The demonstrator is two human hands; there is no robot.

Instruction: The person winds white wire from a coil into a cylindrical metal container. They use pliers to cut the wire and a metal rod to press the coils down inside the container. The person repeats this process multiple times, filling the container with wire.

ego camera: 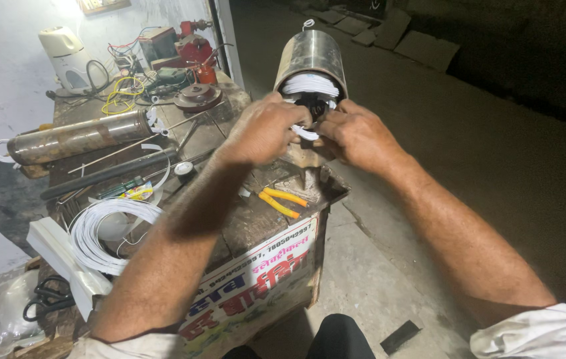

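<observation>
Steel cylinder [309, 56] holds white wire [308, 84].

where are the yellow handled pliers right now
In the head view the yellow-handled pliers lie on the workbench near its front right corner, just below the left hand and under the steel cylinder.

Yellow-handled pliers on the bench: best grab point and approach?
Grip the pliers across both yellow handles, coming from above. They lie flat on the bench near its front edge, handles side by side and clear of other tools; both hands are busy at the steel cylinder.
</observation>
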